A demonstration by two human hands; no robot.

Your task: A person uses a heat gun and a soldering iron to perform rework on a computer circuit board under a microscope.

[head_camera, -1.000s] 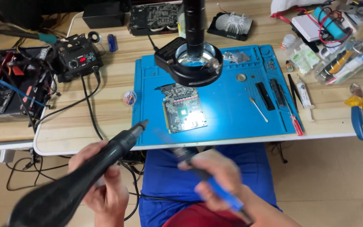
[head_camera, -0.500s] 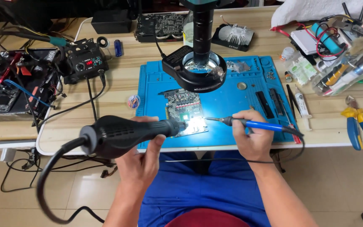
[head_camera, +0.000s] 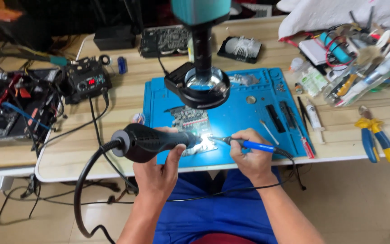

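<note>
From the head camera, the left hand (head_camera: 156,174) was wrapped tight around a fat black hot-air tool (head_camera: 152,141). The right hand (head_camera: 251,156) pinched a thin blue soldering iron (head_camera: 249,144). Both tips met over the shiny circuit board (head_camera: 192,129), near the front edge of the smooth blue mat (head_camera: 244,117) on the wooden worktop (head_camera: 113,122).
</note>
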